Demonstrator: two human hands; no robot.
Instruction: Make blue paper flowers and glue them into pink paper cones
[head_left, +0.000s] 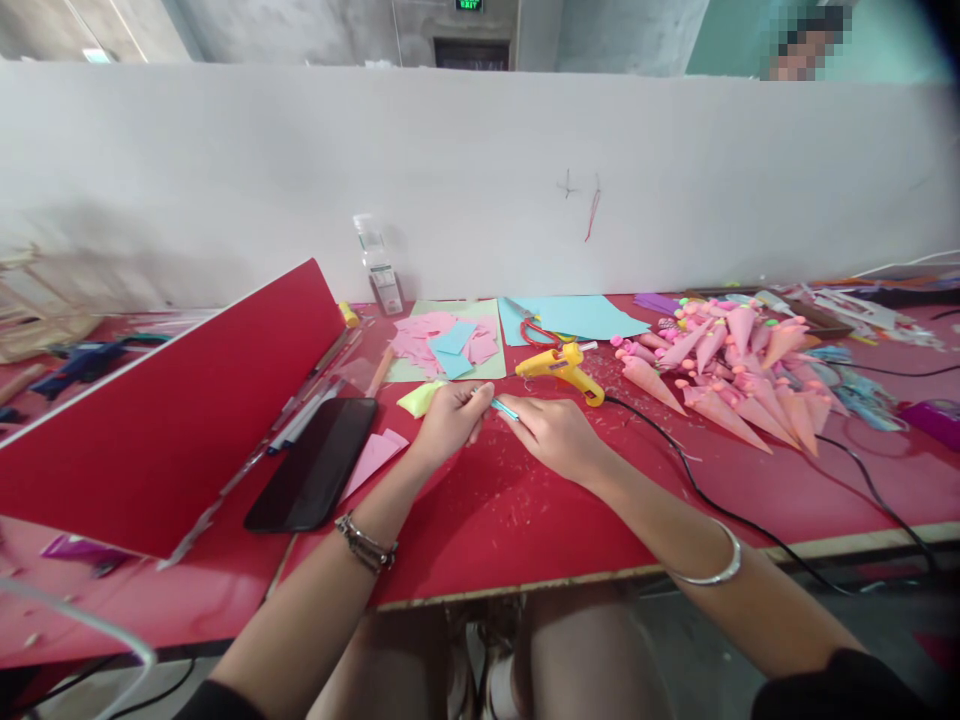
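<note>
Where the two hands meet over the red tabletop, they share one small thing: a thin blue strip or tight roll of paper, which bridges the gap between them. The left hand is curled nearly closed, its fingers pinching the strip's near end, and a piece of yellow-green paper shows just behind its knuckles, though whether that hand grips it or merely rests against it cannot be told. The right hand is narrowed too, fingertips pressed on the strip's other end, wrist low on the tabletop, likely for steadiness with so small a piece.

Just beyond the fingers lies a yellow glue gun, its black cord trailing off to the right edge; it seems parked within easy reach. Behind it are red-handled scissors on light blue sheets, and cut pink and blue scraps. To the right a heap of finished pink paper cones is kept well apart from the working spot. To the left lie a dark phone and a tilted red board.
</note>
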